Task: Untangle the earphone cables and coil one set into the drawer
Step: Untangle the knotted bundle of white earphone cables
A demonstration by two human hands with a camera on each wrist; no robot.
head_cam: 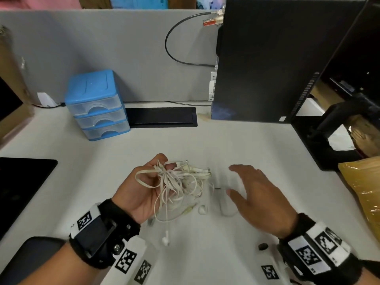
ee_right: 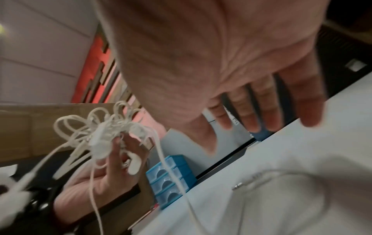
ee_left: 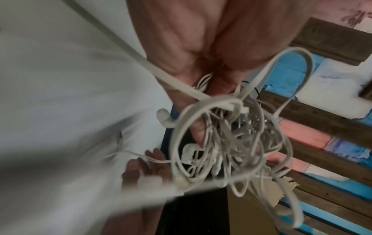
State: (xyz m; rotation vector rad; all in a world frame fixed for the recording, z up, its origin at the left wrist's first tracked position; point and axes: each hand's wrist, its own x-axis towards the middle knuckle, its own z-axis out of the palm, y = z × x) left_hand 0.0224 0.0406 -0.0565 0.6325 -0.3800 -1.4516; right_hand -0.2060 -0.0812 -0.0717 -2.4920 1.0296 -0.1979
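A tangled bundle of white earphone cables (head_cam: 176, 182) (ee_left: 227, 143) (ee_right: 104, 135) is lifted a little above the white desk (head_cam: 205, 140). My left hand (head_cam: 148, 186) grips the bundle from the left, fingers curled round it. Loose ends trail down: one earbud (head_cam: 165, 240) hangs low and another earbud (head_cam: 202, 209) lies on the desk. My right hand (head_cam: 255, 194) hovers to the right of the bundle, palm down with fingers spread, holding nothing. A blue three-drawer organiser (head_cam: 98, 105) (ee_right: 171, 178) stands at the back left with all its drawers closed.
A black computer tower (head_cam: 277, 58) stands at the back right beside a monitor stand (head_cam: 333, 140). A black cable tray lid (head_cam: 162, 117) lies behind the work area. A dark pad (head_cam: 20, 182) sits at the left edge and a yellow package (head_cam: 364, 192) at the right.
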